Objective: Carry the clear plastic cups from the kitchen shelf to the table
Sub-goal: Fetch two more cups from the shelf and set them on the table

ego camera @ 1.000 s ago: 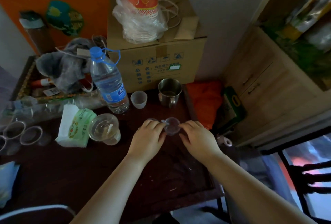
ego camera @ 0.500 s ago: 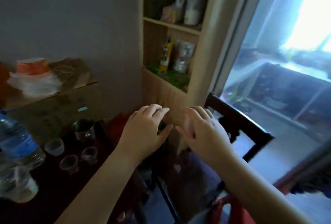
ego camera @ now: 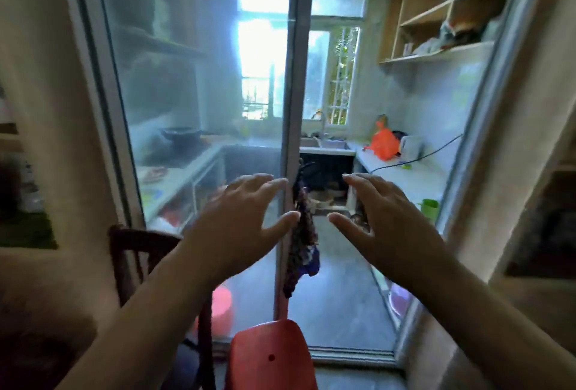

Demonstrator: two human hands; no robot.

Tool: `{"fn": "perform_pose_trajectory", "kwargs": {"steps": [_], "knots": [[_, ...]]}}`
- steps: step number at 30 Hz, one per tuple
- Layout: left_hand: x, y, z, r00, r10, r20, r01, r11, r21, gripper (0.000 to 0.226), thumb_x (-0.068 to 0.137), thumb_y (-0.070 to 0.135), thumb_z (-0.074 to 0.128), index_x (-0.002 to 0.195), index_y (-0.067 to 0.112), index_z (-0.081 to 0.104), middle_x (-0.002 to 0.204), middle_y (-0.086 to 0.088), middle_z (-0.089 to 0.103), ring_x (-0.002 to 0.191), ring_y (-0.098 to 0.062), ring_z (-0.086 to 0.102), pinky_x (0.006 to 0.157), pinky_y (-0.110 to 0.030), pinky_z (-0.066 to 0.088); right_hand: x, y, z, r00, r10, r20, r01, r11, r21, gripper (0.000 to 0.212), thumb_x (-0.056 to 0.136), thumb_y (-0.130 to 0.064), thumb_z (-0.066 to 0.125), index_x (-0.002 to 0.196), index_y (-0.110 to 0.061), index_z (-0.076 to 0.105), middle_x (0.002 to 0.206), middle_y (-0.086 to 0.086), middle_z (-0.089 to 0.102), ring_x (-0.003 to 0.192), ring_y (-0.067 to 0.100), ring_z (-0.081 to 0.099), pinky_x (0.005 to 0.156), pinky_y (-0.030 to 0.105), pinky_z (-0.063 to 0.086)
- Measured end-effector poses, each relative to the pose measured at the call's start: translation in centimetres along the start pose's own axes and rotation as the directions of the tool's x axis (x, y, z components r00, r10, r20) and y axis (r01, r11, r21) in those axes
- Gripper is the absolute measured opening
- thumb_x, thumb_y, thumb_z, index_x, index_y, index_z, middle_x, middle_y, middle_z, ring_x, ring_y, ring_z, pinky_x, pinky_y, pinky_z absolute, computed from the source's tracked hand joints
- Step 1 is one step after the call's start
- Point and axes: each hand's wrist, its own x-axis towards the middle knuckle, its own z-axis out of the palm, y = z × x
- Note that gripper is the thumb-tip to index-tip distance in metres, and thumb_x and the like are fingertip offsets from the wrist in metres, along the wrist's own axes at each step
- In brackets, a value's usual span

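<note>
Both your hands are empty, fingers spread: left hand (ego camera: 240, 221), right hand (ego camera: 386, 218). No clear cups visible. Kitchen shelf (ego camera: 436, 53) lies ahead, up and right through the doorway; your right hand is nearer it.

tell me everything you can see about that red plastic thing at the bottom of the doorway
The red plastic chair back looks like the top of a seat or stool: smooth moulded plastic, orange-red, with a flat top edge, rounded corners and one small dark hole near its middle. It stands upright at the bottom centre of the view, in front of the sliding glass door's frame and just before the kitchen threshold. Its lower part runs out of frame, so legs and seat are hidden. Neither hand touches it.
</note>
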Motion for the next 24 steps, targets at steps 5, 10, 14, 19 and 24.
{"fn": "perform_pose_trajectory", "kwargs": {"steps": [5, 10, 14, 19, 24], "knots": [[7.2, 8.0, 3.7, 0.973, 0.219, 0.071, -0.213, 0.973, -0.085, 0.070, 0.080, 0.071, 0.025, 0.134, 0.029, 0.039, 0.141, 0.004, 0.043, 0.128, -0.017, 0.036, 0.104, -0.044, 0.034, -3.1, 8.0, -7.2, 0.984, 0.178, -0.027, -0.180, 0.969, -0.167, 0.063, 0.083, -0.050, 0.051, 0.131, -0.012, 0.038, 0.133, 0.009, 0.046, 0.122, 0.024, 0.038, 0.101, 0.035, 0.031], [12.9, 15.3, 8.0, 0.918, 0.381, 0.109, -0.365, 0.920, -0.139, 0.066, 0.080, 0.069, 0.030, 0.135, 0.032, 0.035, 0.142, 0.007, 0.040, 0.130, -0.015, 0.033, 0.103, -0.036, 0.028, -5.4, 14.2, -11.0, 0.940, 0.331, -0.086, -0.342, 0.912, -0.228, 0.059, 0.085, -0.044, 0.051, 0.134, -0.014, 0.036, 0.138, 0.006, 0.041, 0.125, 0.019, 0.032, 0.100, 0.028, 0.023], [17.1, 20.0, 10.9, 0.863, 0.503, 0.044, -0.485, 0.851, -0.200, 0.063, 0.081, 0.065, 0.031, 0.133, 0.029, 0.039, 0.140, 0.006, 0.045, 0.127, -0.016, 0.036, 0.101, -0.034, 0.029, -6.0, 18.6, -12.5, 0.892, 0.422, -0.160, -0.451, 0.848, -0.279, 0.056, 0.086, -0.043, 0.047, 0.134, -0.016, 0.037, 0.139, 0.004, 0.041, 0.126, 0.019, 0.033, 0.099, 0.028, 0.024], [22.7, 24.1, 14.5, 0.803, 0.596, -0.004, -0.571, 0.768, -0.292, 0.060, 0.084, 0.061, 0.034, 0.133, 0.027, 0.039, 0.138, 0.006, 0.046, 0.127, -0.016, 0.037, 0.100, -0.035, 0.032, -5.0, 24.1, -13.7, 0.850, 0.471, -0.236, -0.525, 0.787, -0.323, 0.054, 0.087, -0.044, 0.043, 0.134, -0.019, 0.037, 0.140, -0.003, 0.041, 0.128, 0.013, 0.032, 0.096, 0.026, 0.025], [27.7, 26.5, 18.9, 0.765, 0.643, -0.040, -0.615, 0.711, -0.342, 0.055, 0.086, 0.060, 0.036, 0.131, 0.029, 0.041, 0.138, 0.008, 0.046, 0.125, -0.015, 0.040, 0.100, -0.033, 0.033, -2.6, 30.3, -13.4, 0.813, 0.530, -0.240, -0.582, 0.740, -0.338, 0.052, 0.089, -0.045, 0.041, 0.136, -0.024, 0.033, 0.144, -0.005, 0.036, 0.131, 0.009, 0.027, 0.098, 0.026, 0.024]]}}
